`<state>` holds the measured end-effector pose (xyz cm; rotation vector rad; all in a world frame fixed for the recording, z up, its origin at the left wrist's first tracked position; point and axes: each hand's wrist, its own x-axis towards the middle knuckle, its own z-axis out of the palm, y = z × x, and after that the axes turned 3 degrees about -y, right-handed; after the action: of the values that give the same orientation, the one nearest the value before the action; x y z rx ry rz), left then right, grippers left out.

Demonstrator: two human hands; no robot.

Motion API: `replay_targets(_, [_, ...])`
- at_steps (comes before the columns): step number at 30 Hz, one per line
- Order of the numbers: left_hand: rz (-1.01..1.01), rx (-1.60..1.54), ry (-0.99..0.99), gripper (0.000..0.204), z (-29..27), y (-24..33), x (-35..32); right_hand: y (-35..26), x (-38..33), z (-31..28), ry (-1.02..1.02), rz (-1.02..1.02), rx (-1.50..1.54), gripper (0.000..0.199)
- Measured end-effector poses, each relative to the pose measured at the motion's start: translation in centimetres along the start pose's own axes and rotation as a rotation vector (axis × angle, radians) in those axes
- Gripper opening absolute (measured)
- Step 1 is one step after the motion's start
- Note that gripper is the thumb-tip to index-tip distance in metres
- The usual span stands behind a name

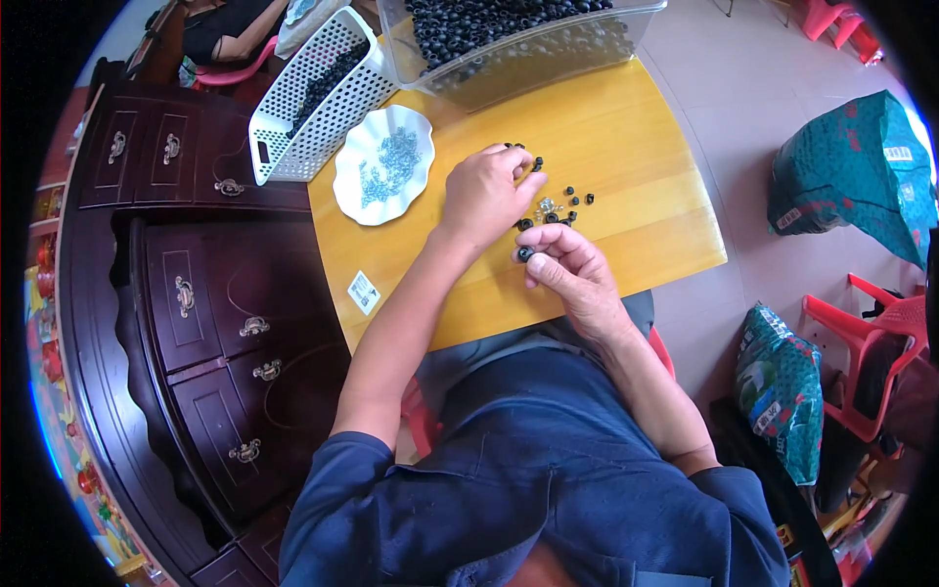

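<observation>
My right hand (584, 279) pinches a small round black plastic piece (525, 253) between thumb and fingers, just over the near part of the yellow table (646, 127). Farther off and to the left, my left hand (487, 196) rests low over the tabletop with its fingers curved and thumb and forefinger apart. Beside its fingertips lies a small black piece (538, 164); other bits there are partly hidden by the hand. Between the hands lie a little heap of small clear, shiny parts (547, 206) and several loose black pieces (575, 201).
A white scalloped plate (347, 191) holds many small clear parts. Behind it stand a perforated white basket (284, 147) and a clear bin (489, 83), both with black pieces. Dark drawers (210, 293) flank the left; green sacks (831, 176) and a red chair (880, 333) stand right.
</observation>
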<state>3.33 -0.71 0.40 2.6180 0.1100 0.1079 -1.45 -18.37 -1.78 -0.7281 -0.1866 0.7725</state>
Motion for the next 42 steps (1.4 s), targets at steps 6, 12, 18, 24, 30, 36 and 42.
replay_targets(6, [0.122, 0.118, 0.075, 0.014, 0.9, -0.4, 1.0, 0.0, 0.1, -0.1, 0.004, -0.004, -0.01, 0.023])
replay_targets(12, [0.091, 0.139, 0.027, 0.01, -0.2, -1.1, -0.4, 0.0, 0.1, -0.4, 0.016, 0.001, 0.015, 0.023])
replay_targets(18, [-0.077, -0.363, 0.06, 0.007, -3.1, -0.8, -4.0, -0.2, 0.2, 0.0, 0.039, -0.005, 0.032, 0.023])
replay_targets(24, [-0.156, -0.652, -0.023, 0.014, -5.4, -0.1, -6.8, -0.2, 0.2, 0.0, 0.048, 0.027, 0.077, 0.024])
replay_targets(30, [-0.117, -0.864, -0.047, 0.009, -6.0, 1.5, -7.8, 0.0, 0.1, -0.1, 0.045, 0.021, 0.06, 0.026])
replay_targets(36, [0.005, -0.782, -0.007, 0.014, -4.9, 2.3, -8.6, -0.3, 0.0, -0.1, 0.029, 0.044, 0.116, 0.024])
replay_targets(42, [0.166, -0.591, 0.058, 0.014, -4.8, 2.9, -8.6, -0.1, 0.1, -0.3, 0.016, 0.019, 0.164, 0.022])
